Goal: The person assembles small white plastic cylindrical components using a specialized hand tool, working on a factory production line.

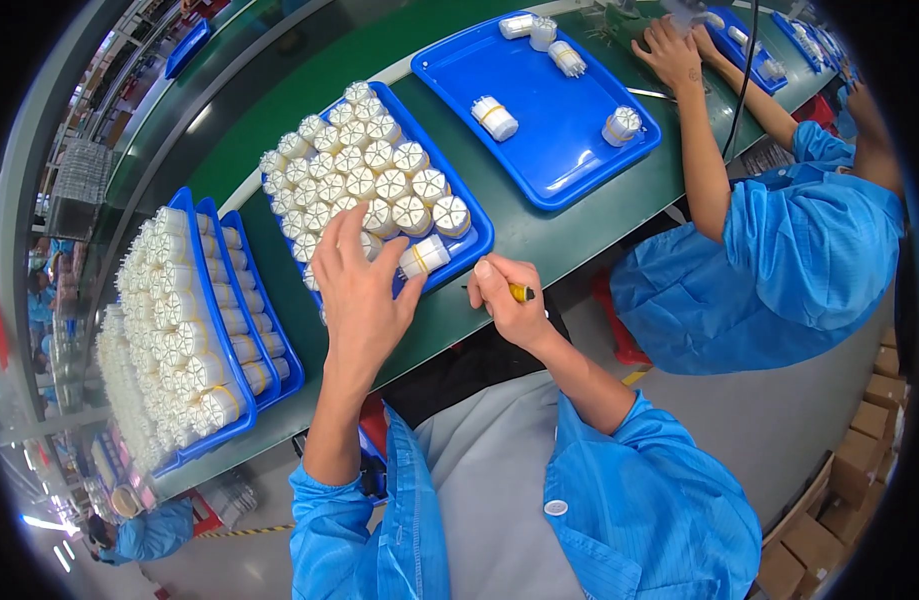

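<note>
My left hand (359,290) reaches over the near edge of a blue tray (486,228) with its fingers spread and nothing visibly gripped. That tray is packed with white cylindrical bundles (362,182), each showing wedge-like segments on its end. Beside my left thumb and index finger, one bundle (424,257) lies on its side with a yellow band round it. Just right of the tray's near corner, my right hand (509,300) is closed round a yellow-and-black marker pen (521,293), mostly hidden by the fingers.
Stacked blue trays (219,310) of white bundles stand at the left. Another blue tray (569,180) holds several bundles on the green bench (459,315). At the right a co-worker's hand (674,58) works near a further blue tray (724,40). A dark cable (747,90) hangs there.
</note>
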